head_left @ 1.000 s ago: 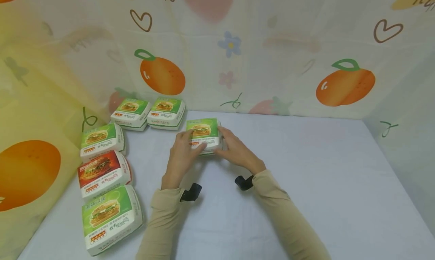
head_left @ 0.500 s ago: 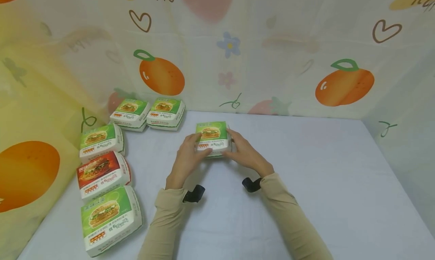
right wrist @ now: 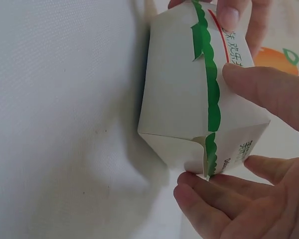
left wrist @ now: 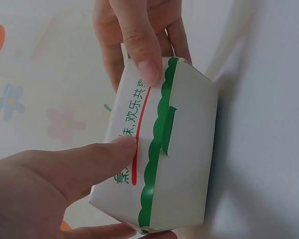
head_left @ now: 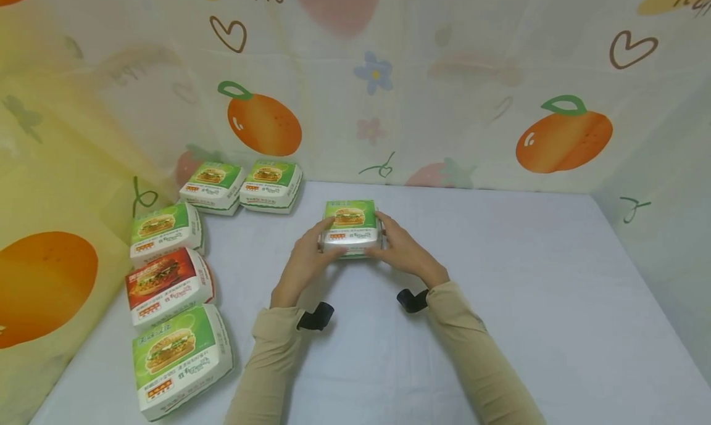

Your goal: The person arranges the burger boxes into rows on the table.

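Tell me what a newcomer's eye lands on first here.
Both hands, the left hand and right hand, grip a green burger box mid-table. Five more boxes line the table's left edge, one a red burger box. Behind hangs a backdrop printed with big oranges.

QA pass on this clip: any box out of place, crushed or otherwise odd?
Nothing damaged. One odd one out: a red burger box sits among green ones along the table's left edge. The green burger box held between the left hand and right hand looks intact and closed.
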`<state>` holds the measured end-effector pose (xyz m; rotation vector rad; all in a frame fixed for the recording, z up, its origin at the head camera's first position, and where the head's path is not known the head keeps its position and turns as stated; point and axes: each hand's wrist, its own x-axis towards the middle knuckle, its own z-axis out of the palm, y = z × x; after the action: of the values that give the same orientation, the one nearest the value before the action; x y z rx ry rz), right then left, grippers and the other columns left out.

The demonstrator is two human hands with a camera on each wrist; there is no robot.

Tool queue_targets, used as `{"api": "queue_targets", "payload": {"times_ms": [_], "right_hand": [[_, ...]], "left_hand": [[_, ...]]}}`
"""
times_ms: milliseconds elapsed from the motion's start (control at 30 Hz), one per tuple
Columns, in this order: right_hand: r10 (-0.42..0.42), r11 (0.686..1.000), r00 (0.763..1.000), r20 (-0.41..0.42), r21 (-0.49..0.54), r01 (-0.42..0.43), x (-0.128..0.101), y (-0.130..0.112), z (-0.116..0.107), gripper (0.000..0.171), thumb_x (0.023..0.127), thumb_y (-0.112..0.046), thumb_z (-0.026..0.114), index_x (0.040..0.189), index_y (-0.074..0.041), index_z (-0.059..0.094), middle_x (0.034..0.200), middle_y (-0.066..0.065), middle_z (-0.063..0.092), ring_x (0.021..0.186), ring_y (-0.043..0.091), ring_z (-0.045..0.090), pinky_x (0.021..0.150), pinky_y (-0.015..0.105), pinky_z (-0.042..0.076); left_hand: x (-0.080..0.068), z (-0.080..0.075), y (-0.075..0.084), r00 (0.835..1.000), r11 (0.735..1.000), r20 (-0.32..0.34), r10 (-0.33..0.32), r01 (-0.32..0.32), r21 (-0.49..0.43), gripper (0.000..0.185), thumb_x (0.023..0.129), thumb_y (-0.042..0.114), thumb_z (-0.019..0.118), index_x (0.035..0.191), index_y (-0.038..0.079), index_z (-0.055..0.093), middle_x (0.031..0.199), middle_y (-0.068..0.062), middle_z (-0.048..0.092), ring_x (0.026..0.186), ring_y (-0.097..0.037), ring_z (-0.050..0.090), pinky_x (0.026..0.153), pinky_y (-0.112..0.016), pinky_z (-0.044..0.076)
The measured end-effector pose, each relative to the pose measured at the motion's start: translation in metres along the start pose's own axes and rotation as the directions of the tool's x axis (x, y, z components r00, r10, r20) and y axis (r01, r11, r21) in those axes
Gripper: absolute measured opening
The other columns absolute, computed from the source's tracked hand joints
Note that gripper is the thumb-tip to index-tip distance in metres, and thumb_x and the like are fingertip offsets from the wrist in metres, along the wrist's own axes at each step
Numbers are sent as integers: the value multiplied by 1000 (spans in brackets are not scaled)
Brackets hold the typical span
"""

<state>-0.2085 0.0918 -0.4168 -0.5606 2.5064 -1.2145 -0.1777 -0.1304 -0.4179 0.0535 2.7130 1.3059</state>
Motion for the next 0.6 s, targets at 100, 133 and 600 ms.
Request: {"api": "queue_targets", "payload": {"times_ms": [100, 133, 600], "right_hand": [[7, 1000, 1000, -8, -5, -8, -2, 0, -2, 88, 92, -27, 69, 158, -4, 15, 162, 20, 25, 143, 39, 37, 118, 52, 33], [10, 1000, 1000, -13, -3, -10, -3, 0, -3, 88, 92, -27, 69, 158, -4, 15, 162, 20, 25, 143, 38, 37, 118, 52, 32], [53, 999, 997, -55, 16, -52, -31, 16, -27, 87, 93, -28, 67, 159, -6, 13, 164, 19, 20, 144, 44, 34, 116, 57, 33]], "left_hand": [[0, 2, 2, 1000, 1000, -10, 8, -8, 1, 73, 91, 27, 73, 153, 16, 37, 157, -15, 39, 125, -35, 55, 103, -50, 48], [0, 4, 3, 1000, 1000, -13, 13, -13, -1, 73, 90, 27, 73, 153, 16, 37, 156, -15, 40, 123, -35, 56, 102, -50, 48], [4, 37, 27, 996, 996, -24, 89, -89, 14, 71, 90, 29, 74, 151, 14, 41, 148, -16, 50, 117, -30, 58, 97, -47, 51]]}}
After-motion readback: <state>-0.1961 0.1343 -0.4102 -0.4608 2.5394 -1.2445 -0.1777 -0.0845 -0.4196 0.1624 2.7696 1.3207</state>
